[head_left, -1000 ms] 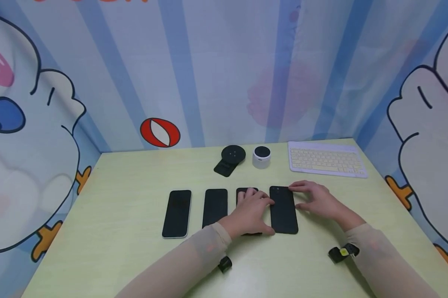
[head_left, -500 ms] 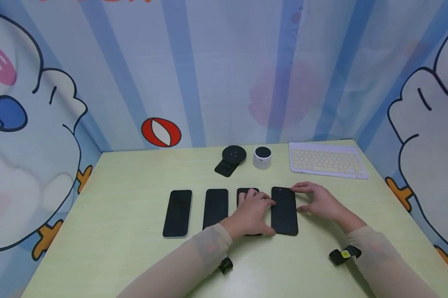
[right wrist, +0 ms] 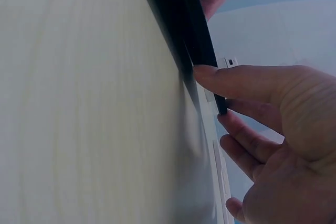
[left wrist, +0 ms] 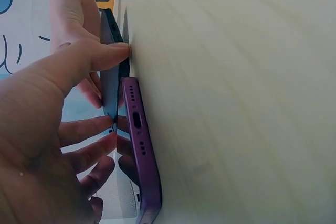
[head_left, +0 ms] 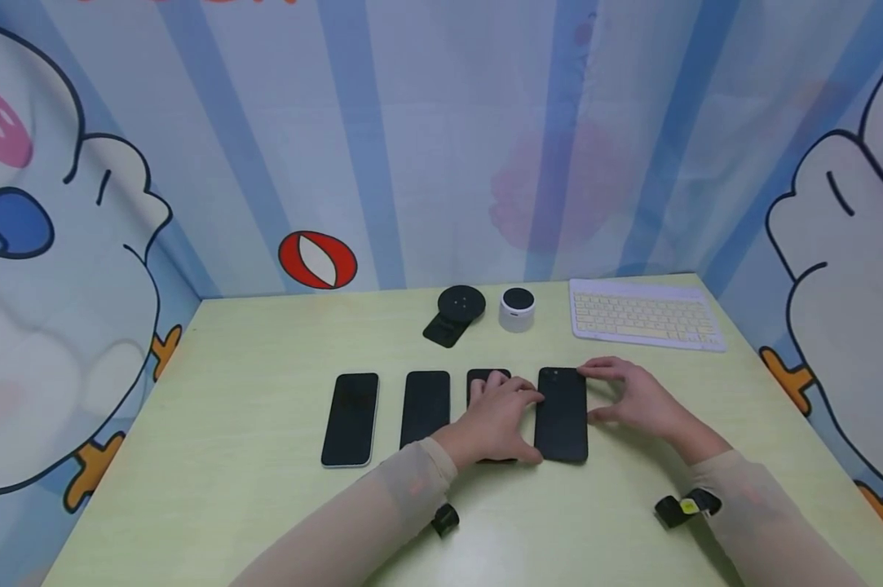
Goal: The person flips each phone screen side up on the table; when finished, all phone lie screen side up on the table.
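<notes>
A black phone [head_left: 562, 417] lies back up at the right end of a row, its camera near the top left corner. Along its left edge, my left hand [head_left: 491, 414] touches it with thumb and fingertips. This hand covers much of a second phone [head_left: 476, 378], whose edge shows purple [left wrist: 140, 129] in the left wrist view. From the other side my right hand [head_left: 635, 397] touches the black phone's right edge, thumb lower and fingers near the top corner. Further left lie two more phones, a dark one [head_left: 424, 408] and one with a light rim [head_left: 350, 420].
Toward the back of the table [head_left: 265, 350] are a black round-headed stand [head_left: 461, 304], a white cylinder with a dark top [head_left: 517, 311] and a lilac keyboard [head_left: 645, 315]. A patterned curtain [head_left: 441, 147] rises behind the table edge.
The rightmost phone has turned slightly, its top end shifting right, so it lies straighter. My right hand has moved a little right with it; my left hand stays nearly still.
</notes>
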The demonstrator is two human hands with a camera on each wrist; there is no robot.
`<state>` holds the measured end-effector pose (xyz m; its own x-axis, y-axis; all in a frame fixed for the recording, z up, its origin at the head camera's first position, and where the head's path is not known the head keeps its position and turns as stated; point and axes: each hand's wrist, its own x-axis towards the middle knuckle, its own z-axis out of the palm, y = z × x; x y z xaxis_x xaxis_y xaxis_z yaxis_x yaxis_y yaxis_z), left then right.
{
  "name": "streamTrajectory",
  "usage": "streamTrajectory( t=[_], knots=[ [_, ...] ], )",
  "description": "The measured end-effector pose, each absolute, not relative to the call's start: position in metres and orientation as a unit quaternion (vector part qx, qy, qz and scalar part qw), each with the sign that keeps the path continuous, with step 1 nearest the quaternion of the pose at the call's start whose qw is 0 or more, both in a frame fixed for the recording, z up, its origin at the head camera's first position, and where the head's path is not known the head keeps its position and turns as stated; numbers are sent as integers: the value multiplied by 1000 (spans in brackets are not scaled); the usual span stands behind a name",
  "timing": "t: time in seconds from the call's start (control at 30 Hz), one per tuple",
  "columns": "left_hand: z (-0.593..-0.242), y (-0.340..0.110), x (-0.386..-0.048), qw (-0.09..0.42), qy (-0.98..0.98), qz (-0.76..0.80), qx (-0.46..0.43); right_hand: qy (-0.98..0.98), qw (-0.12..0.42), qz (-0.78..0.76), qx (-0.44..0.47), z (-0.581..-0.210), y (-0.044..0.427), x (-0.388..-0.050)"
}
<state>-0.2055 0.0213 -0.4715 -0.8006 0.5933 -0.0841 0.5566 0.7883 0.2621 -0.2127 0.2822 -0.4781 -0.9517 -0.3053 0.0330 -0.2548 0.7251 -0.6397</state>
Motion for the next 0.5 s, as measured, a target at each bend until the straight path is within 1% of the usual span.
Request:
streamTrajectory(
  t=[0.2,0.5],
  knots=[
    [-472,19,-208,79,936,120,320,925,32,-345,-157,-473,284,-210],
    [-473,18,-210,95,930,145,323,919,25,-360,-157,-467,282,-207]
  ],
)
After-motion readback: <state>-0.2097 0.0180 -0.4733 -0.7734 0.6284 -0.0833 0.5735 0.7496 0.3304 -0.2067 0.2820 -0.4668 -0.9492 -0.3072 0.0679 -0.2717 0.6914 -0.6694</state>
